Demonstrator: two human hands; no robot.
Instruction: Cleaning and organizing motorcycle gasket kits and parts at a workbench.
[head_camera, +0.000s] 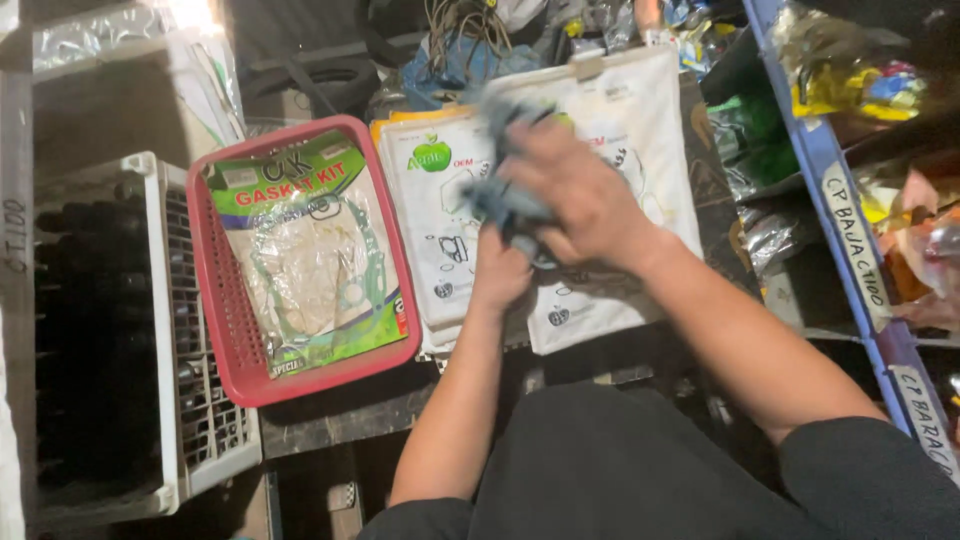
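Fingers of the right hand (580, 195) curl over a crumpled grey-blue cloth (505, 190), pressing it from above; the left hand (500, 270) grips the same cloth from below, fingers closed on its lower end, tips hidden. Motion blur on both hands. The cloth sits just above a stack of flat white packets (620, 120) w/ a green round logo and black line drawings, laid on a dark worktop. Left of the stack, a red plastic basket (225, 320) holds a clear-fronted flat pack (310, 260) w/ a green header and green gasket shapes inside. Further left, a white slotted crate (190, 400) of dark parts. At right, a blue shelf upright (850, 230) carries white handwritten label strips, w/ bagged goods in yellow and orange behind it.
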